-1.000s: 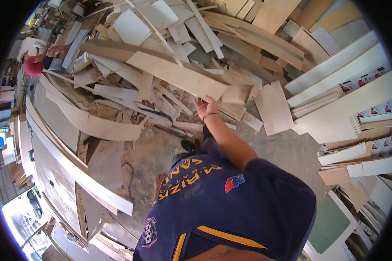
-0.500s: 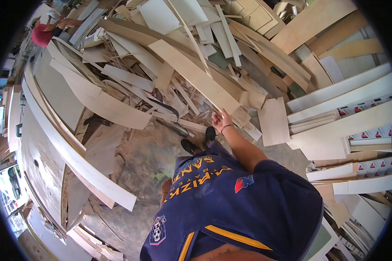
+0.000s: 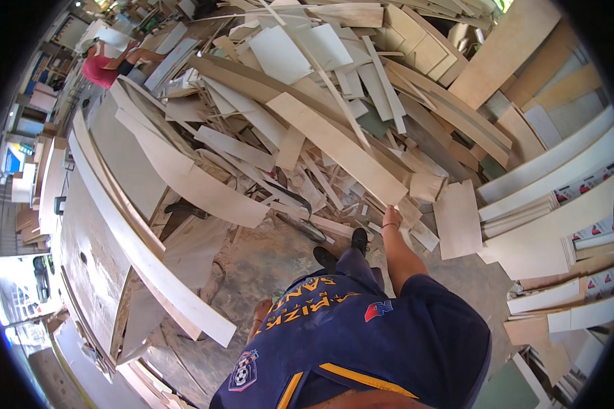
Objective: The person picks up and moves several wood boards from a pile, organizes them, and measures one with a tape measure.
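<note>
Right hand [image 3: 391,217] pinches plank [image 3: 340,148] pointing to ten o'clock, left hand [image 3: 260,312] can't tell; tugging could slide scrap [image 3: 290,147]

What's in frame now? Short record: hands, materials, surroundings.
right hand: at near end of long tan board, grip unclear
left hand: beside dark blue shirt, partly hidden
materials: scrap-wood pile ahead; curved white strip at left; stacked boards at right
background: person in red top, upper left
feet: dark shoes on floor
</note>
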Demonstrator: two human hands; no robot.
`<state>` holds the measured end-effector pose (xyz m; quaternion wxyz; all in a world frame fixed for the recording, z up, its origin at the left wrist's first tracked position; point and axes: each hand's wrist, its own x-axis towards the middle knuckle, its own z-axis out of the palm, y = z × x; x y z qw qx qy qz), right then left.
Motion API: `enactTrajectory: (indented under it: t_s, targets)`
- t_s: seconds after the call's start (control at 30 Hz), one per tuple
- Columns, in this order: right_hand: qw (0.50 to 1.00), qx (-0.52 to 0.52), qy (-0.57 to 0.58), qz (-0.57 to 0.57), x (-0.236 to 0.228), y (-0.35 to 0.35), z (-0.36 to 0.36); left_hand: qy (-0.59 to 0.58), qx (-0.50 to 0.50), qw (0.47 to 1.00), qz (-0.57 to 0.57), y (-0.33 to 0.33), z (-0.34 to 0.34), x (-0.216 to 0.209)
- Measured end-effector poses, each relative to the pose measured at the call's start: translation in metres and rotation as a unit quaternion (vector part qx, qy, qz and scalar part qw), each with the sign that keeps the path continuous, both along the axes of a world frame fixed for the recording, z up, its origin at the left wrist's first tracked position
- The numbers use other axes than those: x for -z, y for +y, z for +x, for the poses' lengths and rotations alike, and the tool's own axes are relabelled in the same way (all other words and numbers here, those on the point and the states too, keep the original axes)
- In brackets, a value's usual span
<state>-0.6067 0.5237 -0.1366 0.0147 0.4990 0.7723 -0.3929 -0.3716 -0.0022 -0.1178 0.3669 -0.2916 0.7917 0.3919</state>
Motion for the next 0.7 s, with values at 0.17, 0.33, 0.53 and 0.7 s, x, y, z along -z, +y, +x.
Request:
enactTrajectory:
  t_s: [0.17, 0.33, 0.53, 0.7]
  targets:
    - [0.953, 0.199, 0.115, -0.197, 0.04, 0.058, 0.013, 0.161, 0.105, 0.981, -0.025, 0.063, -0.058, -0.056]
    - [0.797, 0.279, 0.124, -0.522, -0.04, -0.011, 0.011, 0.083, -0.059, 0.994, 0.031, 0.039, -0.007, -0.037]
    - [0.764, 0.204, 0.158, -0.592, -0.077, 0.016, -0.017, 0.111, -0.02, 0.993, 0.043, 0.087, -0.026, -0.037]
    - [0.797, 0.19, 0.163, -0.55, -0.113, 0.018, -0.08, 0.079, -0.094, 0.988, 0.093, 0.105, -0.034, -0.038]
